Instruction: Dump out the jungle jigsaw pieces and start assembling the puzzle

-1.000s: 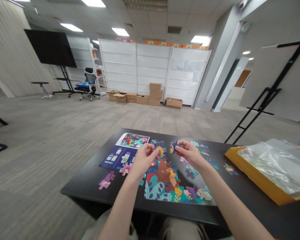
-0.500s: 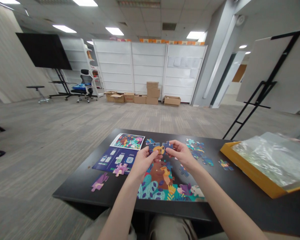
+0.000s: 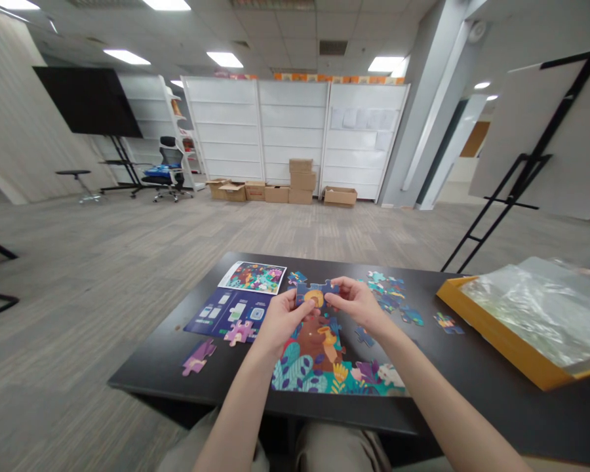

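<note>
Two dark blue jigsaw pieces with a yellow-orange round shape are held above the table, their edges meeting. My left hand (image 3: 282, 320) pinches the left jigsaw piece (image 3: 302, 292). On the other side, my right hand (image 3: 358, 305) grips the right jigsaw piece (image 3: 330, 287) between thumb and fingers. Whether the two are fully locked cannot be told. Below my hands lies a partly assembled puzzle (image 3: 302, 373) with a brown bear, leaves, flowers and a white rabbit. A loose blue piece (image 3: 364, 337) rests close to my right wrist.
Purple pieces (image 3: 199, 358) lie at the left, near a blue leaflet (image 3: 211, 318) and a reference picture (image 3: 255, 278). Several loose pieces (image 3: 391, 294) are spread to the right. A yellow box (image 3: 496, 344) with clear plastic stands on the black table's (image 3: 150, 357) right side.
The two held pieces have come together; a gap between them has closed, making the yellow shape whole. My hands stay in nearly the same place. The view has shifted slightly.
</note>
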A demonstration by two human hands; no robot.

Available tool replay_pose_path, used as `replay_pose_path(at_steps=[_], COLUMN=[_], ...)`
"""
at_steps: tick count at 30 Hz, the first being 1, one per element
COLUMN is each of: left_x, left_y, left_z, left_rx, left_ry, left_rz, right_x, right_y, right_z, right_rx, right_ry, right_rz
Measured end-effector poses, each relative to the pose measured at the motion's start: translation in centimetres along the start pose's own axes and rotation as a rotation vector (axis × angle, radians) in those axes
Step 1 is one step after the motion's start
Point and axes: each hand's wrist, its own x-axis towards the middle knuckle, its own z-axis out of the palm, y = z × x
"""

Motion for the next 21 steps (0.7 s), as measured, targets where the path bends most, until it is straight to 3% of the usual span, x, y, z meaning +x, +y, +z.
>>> replay_pose_path(at_steps=[11, 21], left_x=[-0.14, -0.06], left_y=[-0.2, -0.13], left_z=[-0.47, 0.06], left_rx=[-0.009, -0.086], left_ry=[-0.035, 0.011], left_rz=[0.006, -0.029], right_x=[-0.21, -0.36], right_y=[-0.05, -0.57], right_z=[0.27, 0.46], right_rx=[-0.004, 0.025], right_ry=[-0.002, -0.025], right_rz=[0.078, 0.064])
